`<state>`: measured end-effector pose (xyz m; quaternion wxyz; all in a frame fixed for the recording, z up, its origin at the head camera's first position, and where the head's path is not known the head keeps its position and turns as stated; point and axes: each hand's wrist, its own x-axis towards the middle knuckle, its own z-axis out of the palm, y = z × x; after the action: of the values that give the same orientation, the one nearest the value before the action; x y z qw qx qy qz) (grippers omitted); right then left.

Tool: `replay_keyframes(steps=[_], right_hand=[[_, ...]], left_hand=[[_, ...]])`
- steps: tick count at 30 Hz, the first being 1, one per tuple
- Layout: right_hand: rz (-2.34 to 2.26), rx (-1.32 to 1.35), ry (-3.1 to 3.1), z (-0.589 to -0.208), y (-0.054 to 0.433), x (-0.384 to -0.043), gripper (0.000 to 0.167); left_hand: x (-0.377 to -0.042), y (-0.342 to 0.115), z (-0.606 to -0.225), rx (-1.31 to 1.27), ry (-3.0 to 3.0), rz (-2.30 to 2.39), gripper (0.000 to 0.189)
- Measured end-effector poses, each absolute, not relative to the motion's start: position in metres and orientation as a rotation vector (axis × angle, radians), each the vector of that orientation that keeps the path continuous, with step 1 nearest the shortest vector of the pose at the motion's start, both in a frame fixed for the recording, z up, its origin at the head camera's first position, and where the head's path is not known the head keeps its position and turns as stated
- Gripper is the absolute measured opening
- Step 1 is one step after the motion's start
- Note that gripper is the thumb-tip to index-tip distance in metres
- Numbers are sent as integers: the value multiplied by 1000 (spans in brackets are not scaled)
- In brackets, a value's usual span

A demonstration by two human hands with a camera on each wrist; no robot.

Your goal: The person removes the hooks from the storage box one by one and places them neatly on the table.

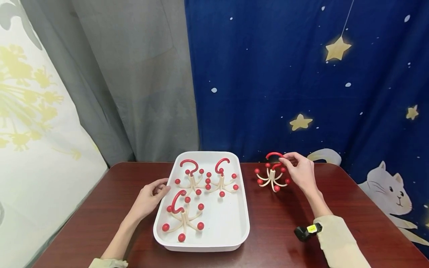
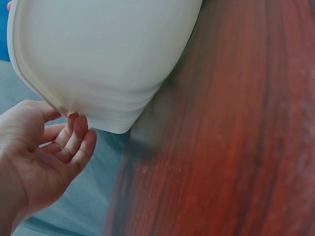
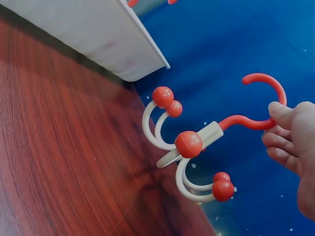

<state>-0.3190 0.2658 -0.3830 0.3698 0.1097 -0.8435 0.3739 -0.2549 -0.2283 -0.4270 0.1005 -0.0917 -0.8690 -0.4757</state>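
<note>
My right hand (image 1: 299,172) pinches the red hook of a hook hanger (image 1: 272,175) with cream curved arms tipped by red balls. In the right wrist view this hanger (image 3: 209,140) tilts, its arms pointing away from the right hand (image 3: 290,132). It is over the table, right of a white tray (image 1: 228,223); whether it touches the table, I cannot tell. On the tray's left rim, my left hand (image 1: 151,197) holds on with thumb and fingers. Similar hangers stand in the tray: back left (image 1: 192,180), back right (image 1: 221,180) and front left (image 1: 183,216).
The dark red wooden table (image 1: 275,230) ends at grey curtain (image 1: 151,93) and blue star-patterned curtain (image 1: 268,74) behind. A black strap device with a yellow label (image 1: 306,231) is at the right sleeve. A pale patterned cloth (image 1: 40,167) hangs at the left.
</note>
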Motion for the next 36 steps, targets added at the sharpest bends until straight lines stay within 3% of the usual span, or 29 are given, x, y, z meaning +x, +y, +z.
replay_keyframes(steps=[23,36], right_hand=[[1065,60,-2247,-400,243,-341,15],[1074,105,-2298,-397,246,-336,16]], left_hand=[[-254,-227,-429,-275,-2557,-1461,44],[-252,-227,-427,-263,-2558,-1472,43]])
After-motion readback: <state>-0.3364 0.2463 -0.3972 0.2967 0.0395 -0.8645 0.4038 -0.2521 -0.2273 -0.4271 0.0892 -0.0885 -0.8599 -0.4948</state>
